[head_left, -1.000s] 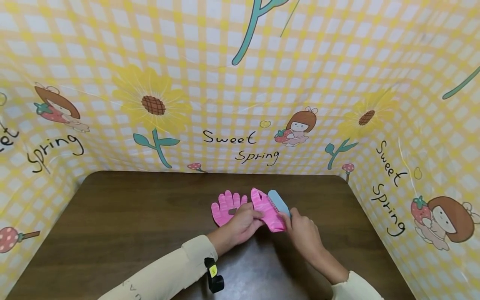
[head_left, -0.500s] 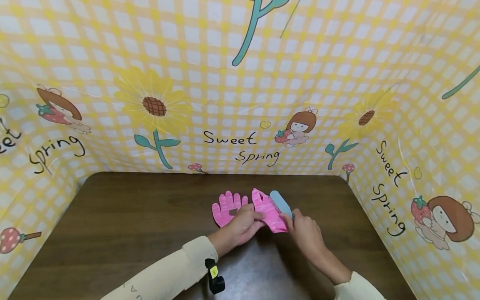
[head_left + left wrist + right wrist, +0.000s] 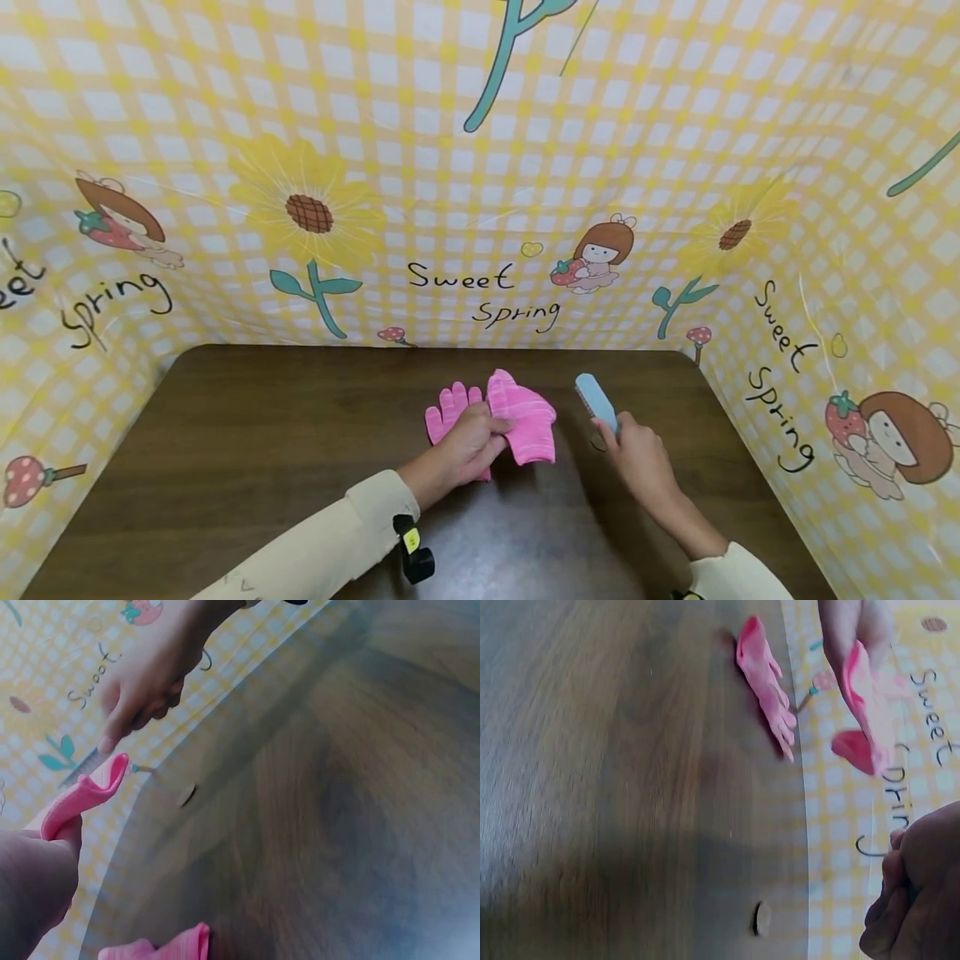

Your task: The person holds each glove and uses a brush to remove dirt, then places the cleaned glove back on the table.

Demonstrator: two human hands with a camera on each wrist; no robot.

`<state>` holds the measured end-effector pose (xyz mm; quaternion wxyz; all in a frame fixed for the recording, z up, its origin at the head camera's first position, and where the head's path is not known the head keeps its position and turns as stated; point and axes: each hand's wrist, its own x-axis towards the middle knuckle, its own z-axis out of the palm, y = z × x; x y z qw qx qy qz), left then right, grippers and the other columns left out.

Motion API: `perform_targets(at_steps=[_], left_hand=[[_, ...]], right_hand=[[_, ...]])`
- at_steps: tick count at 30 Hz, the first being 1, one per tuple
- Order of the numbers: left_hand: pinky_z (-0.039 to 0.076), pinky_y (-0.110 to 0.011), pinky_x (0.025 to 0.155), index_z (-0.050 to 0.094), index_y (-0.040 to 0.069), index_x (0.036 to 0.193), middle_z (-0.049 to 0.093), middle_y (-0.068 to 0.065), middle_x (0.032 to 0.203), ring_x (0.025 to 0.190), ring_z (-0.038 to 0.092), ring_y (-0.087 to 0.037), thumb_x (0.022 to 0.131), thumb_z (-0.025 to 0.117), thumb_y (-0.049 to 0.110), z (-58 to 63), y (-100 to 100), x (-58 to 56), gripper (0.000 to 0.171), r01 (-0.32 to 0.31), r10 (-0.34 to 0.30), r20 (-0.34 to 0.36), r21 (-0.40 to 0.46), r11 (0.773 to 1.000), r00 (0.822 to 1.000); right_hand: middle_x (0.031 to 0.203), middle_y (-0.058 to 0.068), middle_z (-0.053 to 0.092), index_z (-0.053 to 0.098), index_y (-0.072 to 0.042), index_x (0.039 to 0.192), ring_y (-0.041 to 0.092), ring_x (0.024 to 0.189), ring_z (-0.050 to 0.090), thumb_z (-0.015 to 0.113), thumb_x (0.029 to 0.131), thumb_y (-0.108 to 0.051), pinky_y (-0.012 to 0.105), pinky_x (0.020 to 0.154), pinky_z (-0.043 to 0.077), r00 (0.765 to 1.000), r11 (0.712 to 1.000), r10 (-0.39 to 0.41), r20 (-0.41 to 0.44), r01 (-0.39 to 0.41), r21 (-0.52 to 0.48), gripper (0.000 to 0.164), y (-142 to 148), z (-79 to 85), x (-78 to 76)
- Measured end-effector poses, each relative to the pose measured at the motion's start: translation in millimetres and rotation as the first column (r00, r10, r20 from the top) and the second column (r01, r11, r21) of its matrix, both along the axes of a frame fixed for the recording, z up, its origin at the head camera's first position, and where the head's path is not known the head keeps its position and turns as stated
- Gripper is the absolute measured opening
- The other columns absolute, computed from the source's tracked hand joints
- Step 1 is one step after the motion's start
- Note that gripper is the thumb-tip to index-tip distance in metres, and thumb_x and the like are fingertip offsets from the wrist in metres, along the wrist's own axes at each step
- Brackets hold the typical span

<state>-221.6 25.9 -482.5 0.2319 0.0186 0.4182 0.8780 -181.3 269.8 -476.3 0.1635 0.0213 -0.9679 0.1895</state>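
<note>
My left hand (image 3: 468, 444) pinches a pink knitted glove (image 3: 531, 429) above the table; the glove is partly folded over, its cuff towards me. A second pink glove (image 3: 450, 407) lies on the table behind that hand, which covers part of it. In the right wrist view the lying glove (image 3: 765, 686) shows whole, below the held glove (image 3: 864, 712). My right hand (image 3: 641, 462) grips a light blue brush (image 3: 594, 398) by its near end, bristles facing left. The brush is apart from the held glove, to its right.
A small flat oval thing (image 3: 762, 919) lies on the brown table (image 3: 247, 433), below my right hand; its kind is unclear. Yellow checked cloth (image 3: 450, 192) stands up round the back and sides of the table.
The brush was against the held glove; my right hand has drawn it off to the right. My left hand has shifted slightly left, and the glove has turned and folded over.
</note>
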Motion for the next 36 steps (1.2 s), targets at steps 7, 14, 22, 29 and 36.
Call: perform_targets(at_steps=[7,14,22,29,36], left_hand=[[0.022,-0.054,0.128,0.025,-0.016,0.142,0.045,-0.013,0.134,0.136,0.037,-0.023,0.096,0.030,-0.017,-3.7,-1,-1.7,0.047,-0.024,0.025,0.016,-0.015,1.000,1.000],[0.017,-0.053,0.130,0.020,-0.014,0.153,0.028,-0.026,0.163,0.154,0.022,-0.032,0.096,0.029,-0.016,6.4,10,-3.7,0.057,0.035,-0.034,-0.016,0.066,0.997,0.999],[0.015,-0.055,0.129,0.016,-0.012,0.155,0.023,-0.028,0.166,0.157,0.017,-0.037,0.097,0.028,-0.016,9.8,10,-3.7,0.060,0.056,-0.056,-0.001,0.065,0.996,0.998],[0.018,-0.058,0.127,0.015,-0.012,0.156,0.022,-0.031,0.165,0.155,0.019,-0.041,0.098,0.025,-0.016,8.0,8,-2.3,0.059,0.062,-0.062,-0.009,0.072,0.996,0.998],[0.016,-0.060,0.127,0.010,-0.013,0.156,0.018,-0.031,0.166,0.156,0.016,-0.042,0.097,0.025,-0.017,6.2,8,-1.6,0.061,0.059,-0.058,-0.025,0.075,0.995,0.998]], right_hand=[[0.061,-0.001,0.045,0.055,-0.003,0.090,0.009,0.051,0.042,0.069,0.098,-0.028,0.021,0.043,0.035,0.992,0.990,0.114,0.050,-0.109,-0.094,0.030,-13,9.1,2.4],[0.062,-0.008,0.038,0.055,-0.007,0.092,0.003,0.052,0.037,0.067,0.098,-0.029,0.017,0.044,0.032,0.956,0.961,0.269,0.116,-0.258,-0.103,0.026,-44,20.3,11.0],[0.058,-0.007,0.035,0.056,-0.005,0.091,0.007,0.049,0.037,0.070,0.096,-0.031,0.018,0.043,0.030,0.977,0.980,0.199,0.078,-0.200,0.010,0.030,-50,19.0,11.3],[0.056,-0.006,0.031,0.053,-0.006,0.086,0.009,0.048,0.036,0.073,0.094,-0.029,0.021,0.041,0.029,0.985,0.982,0.171,-0.025,-0.169,0.079,0.032,-48,16.3,10.5],[0.053,-0.003,0.036,0.050,-0.008,0.081,0.015,0.047,0.040,0.075,0.093,-0.030,0.027,0.041,0.032,0.988,0.986,0.134,-0.073,-0.126,0.107,0.036,-45,13.9,7.7]])
